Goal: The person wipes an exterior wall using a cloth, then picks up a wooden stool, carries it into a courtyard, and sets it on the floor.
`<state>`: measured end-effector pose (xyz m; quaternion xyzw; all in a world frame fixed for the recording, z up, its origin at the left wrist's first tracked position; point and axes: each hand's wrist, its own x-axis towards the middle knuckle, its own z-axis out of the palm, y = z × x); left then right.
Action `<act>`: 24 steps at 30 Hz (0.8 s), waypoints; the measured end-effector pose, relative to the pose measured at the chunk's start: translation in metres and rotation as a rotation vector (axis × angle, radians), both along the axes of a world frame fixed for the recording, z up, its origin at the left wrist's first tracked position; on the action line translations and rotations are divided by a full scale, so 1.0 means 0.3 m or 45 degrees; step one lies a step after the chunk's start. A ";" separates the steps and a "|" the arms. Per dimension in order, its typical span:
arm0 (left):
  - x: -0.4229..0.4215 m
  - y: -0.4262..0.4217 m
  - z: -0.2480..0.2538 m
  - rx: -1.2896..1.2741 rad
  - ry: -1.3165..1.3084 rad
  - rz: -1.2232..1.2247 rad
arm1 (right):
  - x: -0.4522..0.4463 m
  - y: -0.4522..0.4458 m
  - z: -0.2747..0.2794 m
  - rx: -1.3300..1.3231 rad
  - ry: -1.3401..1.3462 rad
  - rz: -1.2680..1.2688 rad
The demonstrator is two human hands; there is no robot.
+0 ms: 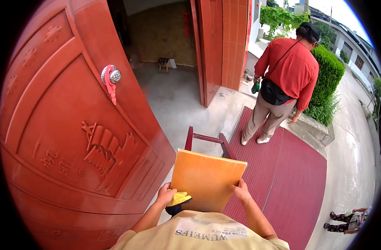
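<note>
A wooden stool (209, 177) with a square orange-brown seat and dark red legs is held tilted in front of my body, its legs pointing away from me. My left hand (166, 194) is closed at the seat's left edge, with a yellow and dark cloth or glove (180, 198) bunched against it; I cannot tell whether the fingers pinch that too. On the opposite edge, my right hand (241, 191) grips the seat, thumb on top. The undersides of both hands' fingers are hidden behind the seat.
A red carved door (82, 125) stands ajar at left, its knob tied with red cloth. Beyond the doorway is a small stool (163, 64). A person in red (282, 75) stands on the maroon ribbed mat (282, 183), near a hedge (326, 75). Another person (351, 221) is at lower right.
</note>
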<state>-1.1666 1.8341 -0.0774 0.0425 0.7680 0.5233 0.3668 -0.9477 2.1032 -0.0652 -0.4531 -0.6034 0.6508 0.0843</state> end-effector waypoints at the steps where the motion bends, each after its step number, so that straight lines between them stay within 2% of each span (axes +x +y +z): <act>1: -0.050 0.059 -0.021 -0.017 0.010 -0.008 | -0.055 0.062 -0.010 -0.011 -0.022 -0.002; 6: -0.356 0.408 -0.138 0.015 -0.060 -0.026 | -0.358 0.381 -0.047 0.054 0.052 -0.014; 7: -0.425 0.499 -0.143 -0.123 0.135 -0.093 | -0.473 0.486 -0.023 0.107 0.093 -0.042; 9: -0.548 0.628 -0.245 -0.085 0.015 -0.036 | -0.594 0.649 0.049 0.140 -0.030 0.009; 11: -0.603 0.713 -0.198 0.040 -0.166 0.079 | -0.707 0.783 0.041 0.056 -0.107 0.063; 12: -0.622 0.731 -0.218 0.021 -0.191 0.094 | -0.746 0.826 0.010 0.040 -0.008 0.094; 15: -0.727 0.804 -0.173 -0.099 -0.052 0.083 | -0.910 0.905 0.000 0.019 0.017 0.111; 16: -0.784 0.854 -0.136 -0.159 -0.096 0.096 | -0.981 0.940 -0.007 0.004 -0.011 0.099; 17: -0.842 0.893 -0.190 -0.209 -0.100 0.153 | -1.045 1.007 -0.083 0.014 -0.008 0.102; 21: -1.048 1.062 -0.182 -0.169 -0.193 0.286 | -1.355 1.238 -0.153 0.042 -0.002 0.383; 24: -1.210 1.194 -0.283 -0.094 -0.296 0.478 | -1.646 1.418 -0.126 0.081 0.061 0.543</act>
